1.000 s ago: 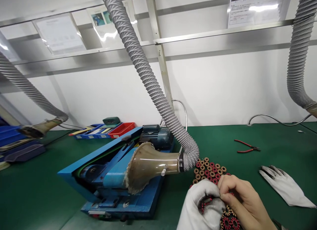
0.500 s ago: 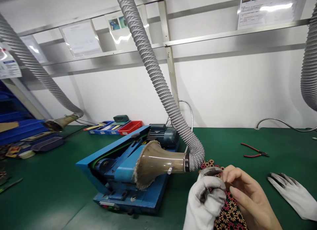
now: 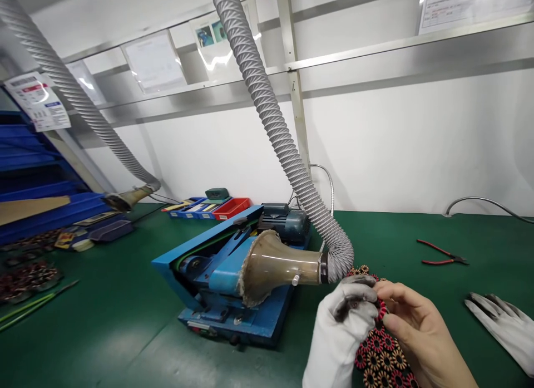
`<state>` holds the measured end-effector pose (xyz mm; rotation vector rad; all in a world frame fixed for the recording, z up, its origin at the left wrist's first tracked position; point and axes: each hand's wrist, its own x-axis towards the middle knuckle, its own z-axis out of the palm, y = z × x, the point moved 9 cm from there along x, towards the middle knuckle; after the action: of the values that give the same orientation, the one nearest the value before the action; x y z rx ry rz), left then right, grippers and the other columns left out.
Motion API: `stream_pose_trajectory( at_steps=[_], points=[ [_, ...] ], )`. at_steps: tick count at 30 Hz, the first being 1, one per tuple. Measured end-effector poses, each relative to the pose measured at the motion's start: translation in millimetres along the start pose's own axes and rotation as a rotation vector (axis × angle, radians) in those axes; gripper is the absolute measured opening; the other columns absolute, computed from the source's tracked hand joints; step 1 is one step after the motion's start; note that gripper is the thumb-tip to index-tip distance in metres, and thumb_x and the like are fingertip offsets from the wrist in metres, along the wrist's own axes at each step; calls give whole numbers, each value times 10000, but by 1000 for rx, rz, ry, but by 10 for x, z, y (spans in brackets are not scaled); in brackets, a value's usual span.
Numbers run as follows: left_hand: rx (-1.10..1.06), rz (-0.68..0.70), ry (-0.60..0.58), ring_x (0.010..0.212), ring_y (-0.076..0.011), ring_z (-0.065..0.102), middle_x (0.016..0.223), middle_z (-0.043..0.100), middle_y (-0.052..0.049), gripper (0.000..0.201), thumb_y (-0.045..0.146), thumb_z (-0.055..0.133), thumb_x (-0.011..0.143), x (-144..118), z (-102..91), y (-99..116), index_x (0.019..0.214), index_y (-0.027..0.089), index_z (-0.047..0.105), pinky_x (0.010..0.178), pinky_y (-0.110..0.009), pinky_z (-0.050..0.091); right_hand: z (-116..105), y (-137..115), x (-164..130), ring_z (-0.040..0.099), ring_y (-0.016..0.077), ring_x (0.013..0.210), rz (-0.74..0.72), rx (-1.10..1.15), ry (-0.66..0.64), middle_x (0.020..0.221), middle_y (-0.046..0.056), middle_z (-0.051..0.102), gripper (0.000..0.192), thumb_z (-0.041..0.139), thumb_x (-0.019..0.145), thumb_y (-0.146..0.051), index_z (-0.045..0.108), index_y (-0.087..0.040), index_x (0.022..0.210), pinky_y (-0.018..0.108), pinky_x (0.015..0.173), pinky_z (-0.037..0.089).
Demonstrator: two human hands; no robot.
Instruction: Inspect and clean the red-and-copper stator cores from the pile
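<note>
My left hand (image 3: 342,328) wears a white work glove and pinches a small red wound coil ring (image 3: 381,309). My bare right hand (image 3: 417,332) grips the same ring from the right, fingertips meeting the glove. Below both hands lies a pile of red and copper coil rings (image 3: 380,359) on the green mat (image 3: 104,332). Just left stands a blue belt machine (image 3: 227,279) with a brown funnel hood (image 3: 273,265) on a grey ribbed hose (image 3: 287,154).
A loose white glove (image 3: 503,324) lies at the right, red-handled pliers (image 3: 442,254) behind it. Red and blue trays (image 3: 212,206) sit at the back wall. A second hose and hood (image 3: 125,199), blue bins and more coils (image 3: 27,276) are at the left.
The view has swung left and up a little. Both hands have risen off the pile with one coil ring held between them.
</note>
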<state>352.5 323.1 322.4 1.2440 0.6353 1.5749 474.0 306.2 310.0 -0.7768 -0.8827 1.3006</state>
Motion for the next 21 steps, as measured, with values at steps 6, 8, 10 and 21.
stream_pose_trajectory(
  at_steps=[6, 8, 10, 21],
  points=[
    [117, 204, 145, 846, -171, 700, 844, 757, 0, 108, 213, 689, 837, -27, -262, 361, 735, 232, 714, 817, -254, 543, 29, 65, 3, 643, 152, 833, 98, 27, -27, 868, 35, 731, 281, 910, 629, -419, 796, -225, 797, 157, 747, 507],
    [174, 250, 191, 887, -164, 698, 862, 747, 13, 128, 197, 653, 862, -72, -331, 420, 757, 250, 704, 853, -250, 537, 44, 98, 17, 625, 108, 709, 141, 99, -50, 831, 18, 710, 279, 903, 654, -398, 790, -200, 815, 135, 654, 507],
    [274, 257, 167, 979, -173, 684, 986, 734, 11, 152, 142, 701, 797, -111, -310, 442, 853, 281, 721, 902, -261, 531, 71, 117, 25, 629, 95, 649, 174, 187, -70, 798, 10, 696, 278, 909, 654, -375, 786, -184, 815, 149, 631, 521],
    [405, 312, -128, 909, -191, 685, 946, 740, -30, 90, 242, 679, 857, -64, 40, 467, 826, 258, 762, 839, -262, 548, 36, 126, -1, 640, 116, 705, 163, 179, 37, 844, 24, 734, 363, 970, 525, -368, 796, -197, 794, 153, 631, 519]
  ],
)
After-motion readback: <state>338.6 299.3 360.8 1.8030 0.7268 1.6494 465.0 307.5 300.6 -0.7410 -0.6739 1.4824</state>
